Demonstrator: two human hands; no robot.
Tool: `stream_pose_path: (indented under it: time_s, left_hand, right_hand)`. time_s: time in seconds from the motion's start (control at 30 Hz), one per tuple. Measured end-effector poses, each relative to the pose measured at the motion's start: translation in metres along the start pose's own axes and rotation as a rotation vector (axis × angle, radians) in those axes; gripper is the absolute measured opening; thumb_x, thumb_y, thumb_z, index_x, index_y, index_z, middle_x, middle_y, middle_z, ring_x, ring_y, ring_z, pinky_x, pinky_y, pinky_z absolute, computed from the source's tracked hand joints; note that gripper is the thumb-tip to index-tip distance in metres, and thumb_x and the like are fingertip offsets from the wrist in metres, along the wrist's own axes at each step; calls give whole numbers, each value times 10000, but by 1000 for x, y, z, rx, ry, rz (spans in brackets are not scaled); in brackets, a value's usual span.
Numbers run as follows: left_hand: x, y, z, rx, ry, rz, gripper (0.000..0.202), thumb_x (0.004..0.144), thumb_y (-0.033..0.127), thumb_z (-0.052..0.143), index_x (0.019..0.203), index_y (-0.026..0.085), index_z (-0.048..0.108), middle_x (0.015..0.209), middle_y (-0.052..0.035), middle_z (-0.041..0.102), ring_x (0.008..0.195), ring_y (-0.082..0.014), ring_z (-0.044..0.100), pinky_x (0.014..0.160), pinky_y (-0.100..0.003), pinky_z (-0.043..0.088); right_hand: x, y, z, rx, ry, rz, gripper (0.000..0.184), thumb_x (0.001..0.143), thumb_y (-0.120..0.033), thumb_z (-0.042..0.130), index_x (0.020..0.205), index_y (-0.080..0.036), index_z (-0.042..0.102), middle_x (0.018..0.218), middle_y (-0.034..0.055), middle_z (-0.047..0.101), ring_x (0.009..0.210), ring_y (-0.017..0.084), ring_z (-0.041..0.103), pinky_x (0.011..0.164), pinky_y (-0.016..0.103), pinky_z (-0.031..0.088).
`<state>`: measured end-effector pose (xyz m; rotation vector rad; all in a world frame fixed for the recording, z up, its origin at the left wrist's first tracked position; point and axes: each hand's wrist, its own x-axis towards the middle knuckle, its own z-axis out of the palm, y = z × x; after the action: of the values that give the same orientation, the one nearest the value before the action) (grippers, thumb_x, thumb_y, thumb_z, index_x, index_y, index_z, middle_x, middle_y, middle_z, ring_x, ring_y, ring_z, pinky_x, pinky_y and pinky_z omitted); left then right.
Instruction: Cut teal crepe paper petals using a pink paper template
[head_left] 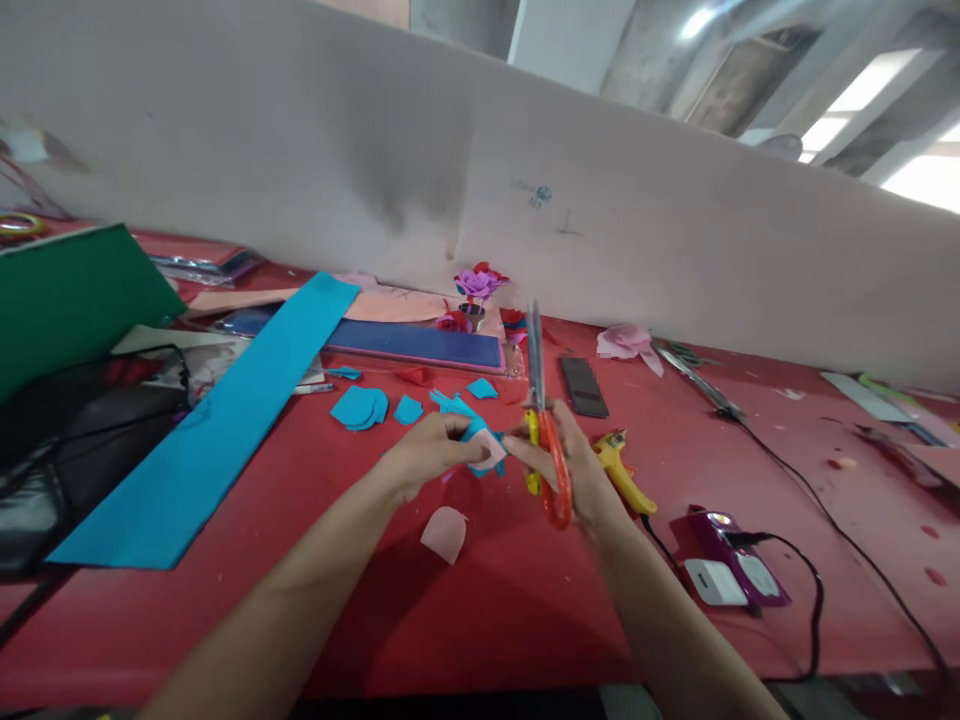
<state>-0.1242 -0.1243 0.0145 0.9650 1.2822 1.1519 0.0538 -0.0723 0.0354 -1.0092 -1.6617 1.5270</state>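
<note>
My left hand (429,452) pinches a pale pink piece (489,453) laid over blue pieces (466,408), of thin sheet that may be paper or foam. In my right hand (568,462) are scissors (554,470) with orange and yellow handles, their blades pointing up and away from the pieces. My right fingertips reach the right edge of the blue pieces. Just below, on the red table (525,620), lies a loose pink petal-shaped piece (445,534). Cut blue petal shapes (360,408) rest beyond my left hand.
A long blue strip (225,430) slants across the left side. Right of my hands are a yellow glue gun (622,473), a dark phone (583,387) and a purple power strip (739,560) with cords. Purple and red flowers (480,284) stand by the white partition (300,150).
</note>
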Motion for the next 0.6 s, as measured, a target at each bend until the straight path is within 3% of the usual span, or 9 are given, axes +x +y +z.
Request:
stream_pose_path:
  time_s: [0.13,0.27,0.4,0.5,0.6]
  left_hand:
    - [0,-1,0,201,9,0,130,618,206,684,542,185,580,539,50,498,555,-114,466,538,-236,315]
    - [3,-3,1,198,83,-37,141,592,183,690,551,185,555,533,62,452,553,-107,430,531,-236,284]
    - [7,-5,10,-217,234,-101,181,562,200,773,700,174,657,691,12,635,658,-125,560,611,-227,398]
    - [8,-9,21,-572,258,-149,244,577,224,812,782,167,694,784,-8,692,696,-113,608,649,-216,454]
    - [7,-11,28,-666,290,-135,223,579,218,834,750,156,704,734,0,694,665,-94,609,631,-194,463]
  right_hand:
    - [17,7,12,91,-140,80,481,621,-291,824,978,-219,510,654,-76,580,519,83,490,503,215,372]
    - [17,17,17,97,-120,60,435,611,-247,813,944,-212,535,633,-92,556,569,90,517,585,231,409]
    - [12,22,31,325,75,4,424,694,-253,763,1029,-242,504,733,-73,588,663,105,572,678,244,461]
    - [10,25,44,504,219,-84,412,704,-274,766,982,-268,461,771,-74,568,702,112,590,718,259,491]
    - [12,27,52,560,248,-144,417,703,-298,778,948,-273,442,798,-65,561,741,127,601,760,289,510]
